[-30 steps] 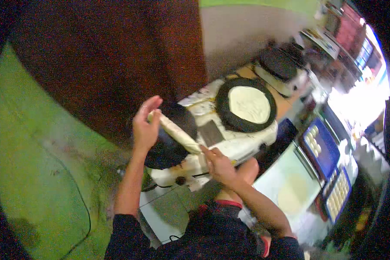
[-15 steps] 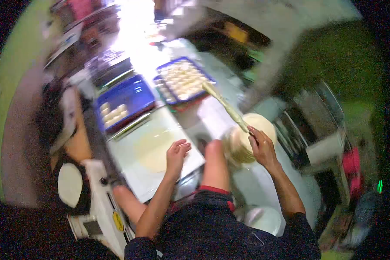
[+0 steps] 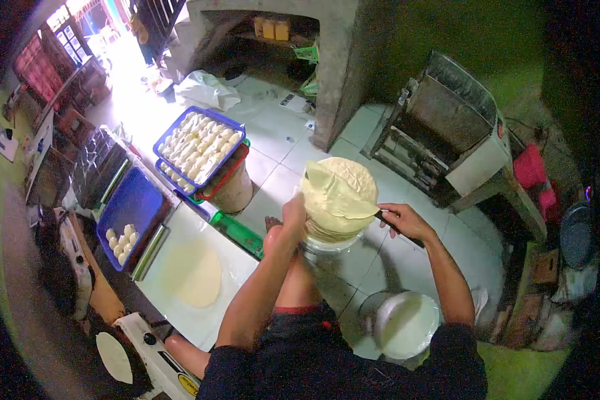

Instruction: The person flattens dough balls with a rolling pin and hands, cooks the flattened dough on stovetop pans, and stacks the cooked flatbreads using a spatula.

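Observation:
A stack of thin, pale flatbreads (image 3: pixel 333 230) stands on a clear-wrapped base on the tiled floor. The top flatbread (image 3: pixel 337 193) lies partly folded and wrinkled over it. My left hand (image 3: pixel 295 210) is closed at the stack's left side, pinching the top flatbread's edge; its fingertips are partly hidden. On the other side, my right hand (image 3: pixel 403 221) grips the dark handle of a spatula (image 3: pixel 382 215), whose blade is covered by the flatbread. A rolled round of dough (image 3: pixel 197 273) lies flat on the white board (image 3: pixel 237 257) to my left.
Dough balls (image 3: pixel 121 243) sit in a blue tray (image 3: pixel 150 197); another blue tray (image 3: pixel 157 148) holds many more atop a bucket (image 3: pixel 237 187). A flatbread (image 3: pixel 113 357) lies on a dark griddle beside a stove (image 3: pixel 157 353). A white tub (image 3: pixel 407 327) stands at right.
The flatbread that hung along the spatula now lies over the stack. My left hand has moved from above the board to the stack's edge. The view has turned right.

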A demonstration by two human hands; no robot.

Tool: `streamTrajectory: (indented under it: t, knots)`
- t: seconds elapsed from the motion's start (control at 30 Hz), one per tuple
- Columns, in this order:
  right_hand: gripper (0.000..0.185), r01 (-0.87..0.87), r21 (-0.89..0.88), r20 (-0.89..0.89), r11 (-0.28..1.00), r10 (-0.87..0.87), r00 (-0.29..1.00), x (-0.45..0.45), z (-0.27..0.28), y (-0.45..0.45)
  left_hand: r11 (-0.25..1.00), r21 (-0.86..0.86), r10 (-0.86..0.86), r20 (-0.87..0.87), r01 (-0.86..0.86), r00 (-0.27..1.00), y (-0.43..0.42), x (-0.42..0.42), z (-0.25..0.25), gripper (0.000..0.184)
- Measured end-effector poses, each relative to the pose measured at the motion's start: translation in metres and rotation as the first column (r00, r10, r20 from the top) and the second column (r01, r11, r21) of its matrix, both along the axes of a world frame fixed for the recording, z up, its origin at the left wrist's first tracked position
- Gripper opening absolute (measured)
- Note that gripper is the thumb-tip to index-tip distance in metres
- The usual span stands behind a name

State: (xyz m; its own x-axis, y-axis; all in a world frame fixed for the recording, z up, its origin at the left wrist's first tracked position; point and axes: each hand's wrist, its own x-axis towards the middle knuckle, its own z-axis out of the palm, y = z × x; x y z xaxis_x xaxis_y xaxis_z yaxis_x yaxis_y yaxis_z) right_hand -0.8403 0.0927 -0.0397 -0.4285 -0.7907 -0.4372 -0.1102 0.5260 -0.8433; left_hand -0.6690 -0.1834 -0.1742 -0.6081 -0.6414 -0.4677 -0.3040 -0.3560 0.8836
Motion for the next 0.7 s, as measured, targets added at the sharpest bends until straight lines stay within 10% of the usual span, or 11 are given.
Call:
streamTrajectory:
  t: [0.1,0.3,0.33,0.4,0.47,0.53,0.67,0.7]
  knots:
    - [0.05,-0.141,-0.036,-0.436,0.989,0.112,0.893,-0.024,-0.049,-0.006,0.995,-0.097,0.032,0.066,-0.026,0.997,0.008,0.005,0.005,0.037]
    - [0.024,0.026,-0.08,-0.557,0.996,-0.066,0.828,-0.036,-0.064,-0.01,0.844,-0.535,0.096,0.191,0.022,0.977,0.026,0.013,0.003,0.042]
    - [0.023,0.129,-0.04,-0.447,0.991,-0.134,0.885,-0.029,-0.064,-0.009,0.731,-0.638,0.183,-0.157,-0.241,0.97,0.043,0.009,0.012,0.045]
    - [0.02,0.248,-0.014,-0.412,0.969,-0.232,0.881,-0.017,-0.074,-0.006,0.346,-0.937,-0.136,0.003,0.05,0.991,0.069,-0.002,-0.026,0.05]
    - [0.019,0.194,-0.2,-0.594,0.96,-0.276,0.756,-0.01,-0.105,0.005,-0.169,-0.843,-0.377,0.534,0.51,0.757,0.086,0.02,-0.038,0.05]
    - [0.019,0.309,-0.305,-0.526,0.901,-0.43,0.734,0.011,-0.11,0.009,-0.379,-0.829,-0.521,0.559,0.412,0.645,0.116,0.058,-0.036,0.05]
    - [0.018,0.381,-0.276,-0.605,0.882,-0.468,0.644,0.061,-0.132,0.019,-0.244,-0.803,-0.702,0.533,0.543,0.472,0.134,0.13,-0.019,0.044]
    - [0.018,0.375,-0.213,-0.627,0.902,-0.421,0.656,0.069,-0.134,0.018,0.072,-0.778,-0.744,0.375,0.624,0.554,0.129,0.145,-0.023,0.042]
